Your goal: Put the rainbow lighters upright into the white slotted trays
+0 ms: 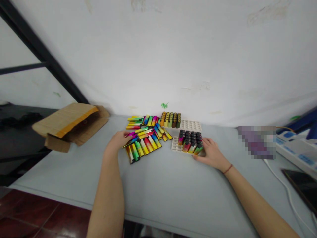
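Note:
My left hand [119, 140] is at the left edge of a pile of shiny, rainbow-coloured lighters [147, 145], its fingers closed on a pink-and-purple lighter [132, 135]. The fingertips are partly hidden. My right hand [210, 154] grips the right end of a white tray [174, 145], thumb at the front corner and fingers along the side. Several lighters with black tops [190, 137] stand upright in that tray. Its left-hand holes hold nothing.
Behind, another white tray [194, 125] and a block of upright lighters with gold tops [170, 119] stand near the wall. An open cardboard box [71, 122] lies at left. A power strip [294, 150], a white cable [284, 185] and a dark phone [300, 185] are at right.

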